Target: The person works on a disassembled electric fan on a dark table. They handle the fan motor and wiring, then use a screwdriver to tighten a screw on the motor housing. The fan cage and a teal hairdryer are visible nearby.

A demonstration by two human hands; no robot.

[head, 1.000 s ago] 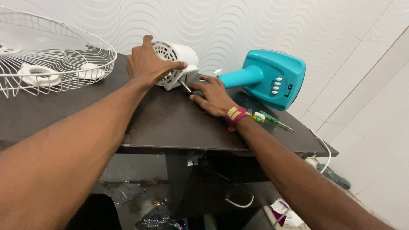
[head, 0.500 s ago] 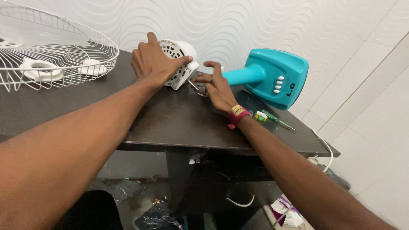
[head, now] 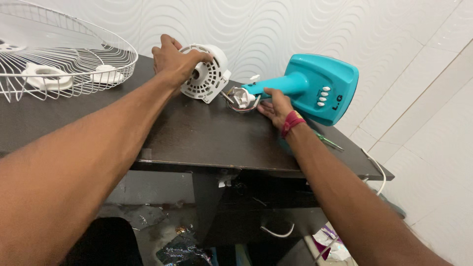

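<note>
My left hand grips the white vented motor housing of a table fan, which lies on its side on the dark table. My right hand rests against the teal neck of the fan's base, fingers curled around it just below the white joint piece. The teal base lies tilted at the table's right end, its white buttons facing me. A red and yellow thread band sits on my right wrist.
A white wire fan guard with white plastic rings inside it lies at the table's left. A green-handled screwdriver lies behind my right forearm. A white cable hangs off the right edge. Litter lies on the floor below.
My left hand has lifted with the motor housing and turned it up. My right hand has slid right from the table by the housing to the teal neck.
</note>
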